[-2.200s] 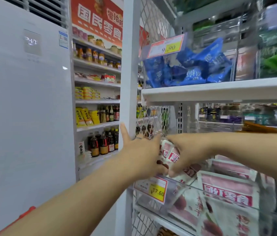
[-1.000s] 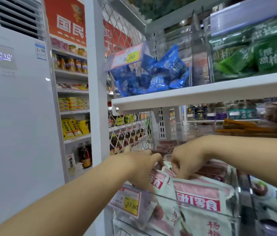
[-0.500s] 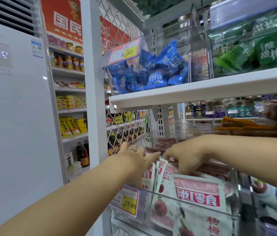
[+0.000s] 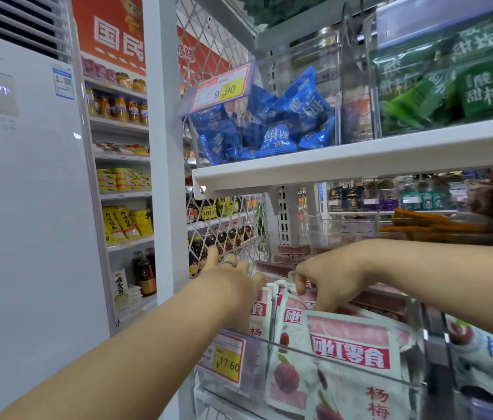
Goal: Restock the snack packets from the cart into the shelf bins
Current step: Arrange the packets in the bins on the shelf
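At the far left stands a tall white air-conditioning unit (image 4: 27, 192). Beside it, background shelves carry jars and yellow packs, and then comes the white upright post (image 4: 160, 147) of the snack shelving.

The left hand (image 4: 233, 280) reaches past that post into the clear plastic shelf bin (image 4: 272, 344). Its fingers are straight and lie against the left side of the packets, and its fingertips are hidden behind them. A yellow-and-white price tag (image 4: 224, 359) hangs on the front of the bin.

Inside the bin are the pink-and-white snack packets (image 4: 351, 353). They are flat, glossy pouches with a pink top band, red block lettering and printed red fruit. They stand on edge in a row, front to back, with the front one leaning against the clear wall.

The right hand (image 4: 330, 277) has its fingers (image 4: 299, 283) curled down and pinches the top edge of packets in the middle of the row. The two hands are close together but apart.

The bin looks nearly full, so this stretch of restocking seems well along. The step in hand appears to be squaring the row. The cart is out of view, so I cannot tell how much stock is left.

On the white shelf board (image 4: 360, 159) above, other bins hold blue packets (image 4: 269, 128) and green packets (image 4: 451, 86).
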Motion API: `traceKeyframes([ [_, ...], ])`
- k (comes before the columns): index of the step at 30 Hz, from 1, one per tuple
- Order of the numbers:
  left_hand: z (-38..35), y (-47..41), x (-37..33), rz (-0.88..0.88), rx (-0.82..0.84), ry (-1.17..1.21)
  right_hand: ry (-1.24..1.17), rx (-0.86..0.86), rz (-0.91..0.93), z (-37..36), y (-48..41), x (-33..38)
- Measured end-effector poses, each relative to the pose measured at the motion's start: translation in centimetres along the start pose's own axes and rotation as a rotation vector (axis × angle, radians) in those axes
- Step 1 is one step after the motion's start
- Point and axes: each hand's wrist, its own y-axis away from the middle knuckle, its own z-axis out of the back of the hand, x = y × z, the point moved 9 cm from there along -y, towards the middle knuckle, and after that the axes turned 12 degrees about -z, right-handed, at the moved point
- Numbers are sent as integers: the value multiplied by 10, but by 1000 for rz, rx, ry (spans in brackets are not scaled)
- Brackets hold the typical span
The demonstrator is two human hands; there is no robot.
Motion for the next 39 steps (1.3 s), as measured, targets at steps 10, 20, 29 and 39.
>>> traceKeyframes([
  [10, 5, 2, -1, -24, -89, -6, 114, -104, 23, 2, 4, 9],
  [20, 27, 45, 6, -13, -269, 240, -126, -335, 36, 29, 38, 12],
  [29, 36, 165, -11, -17, -935, 498, -387, -658, 354, 36, 132, 70],
  [39, -154, 276, -56, 206, -779, 951, -383, -355, 515, -133, 167, 173],
])
